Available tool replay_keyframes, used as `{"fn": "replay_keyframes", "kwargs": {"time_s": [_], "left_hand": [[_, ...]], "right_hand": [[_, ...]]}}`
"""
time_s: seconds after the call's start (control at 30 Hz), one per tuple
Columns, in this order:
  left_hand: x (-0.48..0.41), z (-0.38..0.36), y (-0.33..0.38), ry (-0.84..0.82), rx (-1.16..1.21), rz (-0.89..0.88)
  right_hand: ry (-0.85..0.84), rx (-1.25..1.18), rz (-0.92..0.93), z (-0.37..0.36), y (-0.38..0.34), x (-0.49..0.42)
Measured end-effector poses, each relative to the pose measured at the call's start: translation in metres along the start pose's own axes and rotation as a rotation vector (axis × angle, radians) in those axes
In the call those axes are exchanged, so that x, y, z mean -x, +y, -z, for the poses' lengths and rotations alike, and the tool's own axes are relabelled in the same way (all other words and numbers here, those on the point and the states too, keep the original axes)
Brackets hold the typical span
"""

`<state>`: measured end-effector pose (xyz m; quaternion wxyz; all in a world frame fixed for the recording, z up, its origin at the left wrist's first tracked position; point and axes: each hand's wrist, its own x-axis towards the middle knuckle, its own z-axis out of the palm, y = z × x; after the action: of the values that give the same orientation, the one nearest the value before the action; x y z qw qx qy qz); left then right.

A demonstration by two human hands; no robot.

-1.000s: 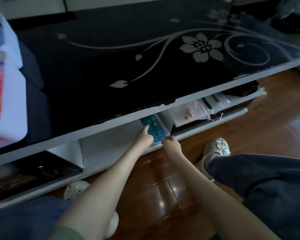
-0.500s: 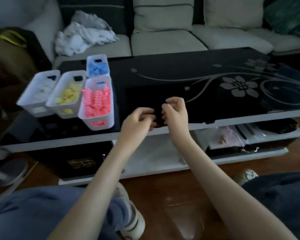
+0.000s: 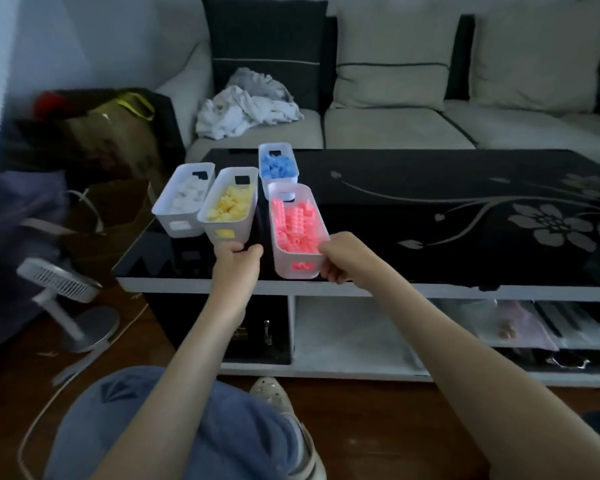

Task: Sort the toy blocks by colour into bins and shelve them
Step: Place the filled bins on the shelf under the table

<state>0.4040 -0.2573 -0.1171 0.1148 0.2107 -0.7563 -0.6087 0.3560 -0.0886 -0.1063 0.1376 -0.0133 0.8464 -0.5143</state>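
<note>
Four white plastic bins stand on the left part of the black glass table (image 3: 430,188). One bin holds white blocks (image 3: 177,227), one yellow blocks (image 3: 219,227), one blue blocks (image 3: 261,168) and one pink blocks (image 3: 284,259). My left hand (image 3: 236,259) grips the near end of the yellow bin. My right hand (image 3: 338,258) grips the near right corner of the pink bin, thumb over its rim. The pink bin sits at the table's front edge. The blue bin stands behind it.
Under the tabletop runs a lower shelf with a white open compartment (image 3: 343,334) and bagged items (image 3: 513,323) to the right. A small fan (image 3: 61,282) stands on the wooden floor at left. A sofa with crumpled cloth (image 3: 246,105) lies behind the table.
Both hands left the teal bin on the lower shelf, rose above the table edge and reached left. Now the left holds the yellow bin and the right the pink bin.
</note>
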Motion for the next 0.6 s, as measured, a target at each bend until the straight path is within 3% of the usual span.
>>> {"fn": "replay_keyframes", "kwargs": {"time_s": [0.1, 0.2, 0.27, 0.43, 0.6], "left_hand": [[0.015, -0.023, -0.006, -0.112, 0.134, 0.169], [0.046, -0.042, -0.007, -0.497, 0.288, 0.422], [0.065, -0.053, -0.013, -0.662, 0.35, 0.478], [0.111, -0.072, -0.029, -0.729, 0.758, 0.563], [0.158, -0.098, -0.053, -0.635, 0.696, 0.637]], "right_hand": [[-0.061, -0.025, 0.025, 0.028, 0.024, 0.029], [-0.117, 0.021, 0.023, 0.059, 0.046, 0.058], [-0.157, 0.079, 0.025, 0.074, 0.055, 0.075], [-0.275, 0.295, -0.032, 0.095, 0.081, 0.107], [-0.36, 0.397, -0.117, 0.105, 0.116, 0.12]]}}
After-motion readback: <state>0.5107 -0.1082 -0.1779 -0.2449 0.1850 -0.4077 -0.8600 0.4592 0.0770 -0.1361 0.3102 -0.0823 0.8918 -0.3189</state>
